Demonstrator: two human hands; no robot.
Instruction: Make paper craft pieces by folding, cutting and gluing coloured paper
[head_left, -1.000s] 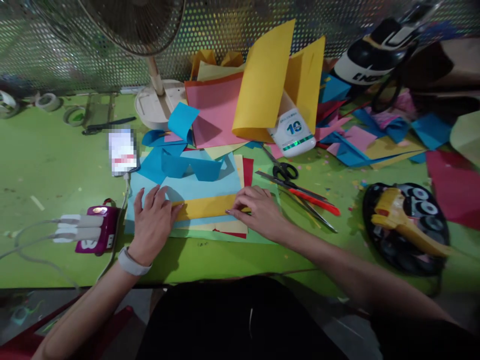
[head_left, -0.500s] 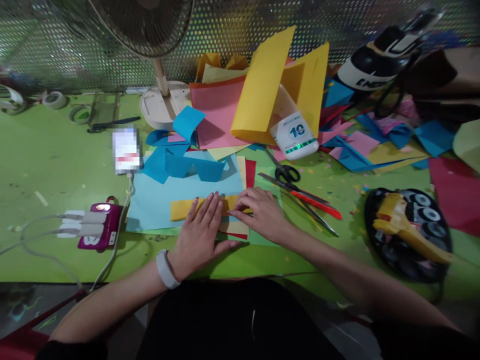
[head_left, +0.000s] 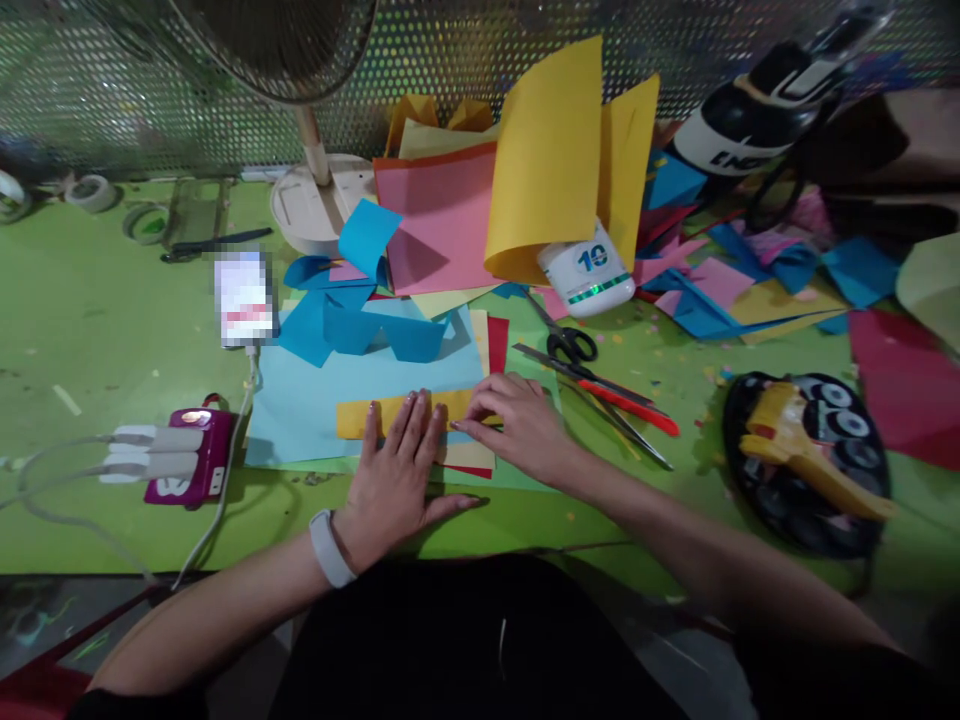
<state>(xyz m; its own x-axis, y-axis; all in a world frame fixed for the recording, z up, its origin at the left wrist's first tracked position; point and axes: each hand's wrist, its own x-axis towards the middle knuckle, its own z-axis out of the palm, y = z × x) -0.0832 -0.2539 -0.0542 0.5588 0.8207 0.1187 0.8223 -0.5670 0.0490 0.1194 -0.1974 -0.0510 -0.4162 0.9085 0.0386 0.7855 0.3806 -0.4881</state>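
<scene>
A folded yellow paper strip [head_left: 352,417] lies across a light blue sheet [head_left: 300,400] on the green table. My left hand [head_left: 394,475] lies flat on the strip's middle, fingers stretched out and together, a white band on the wrist. My right hand [head_left: 517,425] rests on the strip's right end with its fingertips pressed down on the paper. Red, yellow and green sheets stick out from under the light blue one.
Black-handled scissors [head_left: 570,345] and a red-handled tool [head_left: 626,400] lie just right of my right hand. A glue bottle [head_left: 589,270], piled coloured paper, a fan base [head_left: 315,205], a phone [head_left: 241,300], a magenta power strip [head_left: 191,455] and a black tray [head_left: 810,460] surround the sheets.
My left hand slid from the strip's left end to its middle and now lies flat there. My right hand has stayed on the right end.
</scene>
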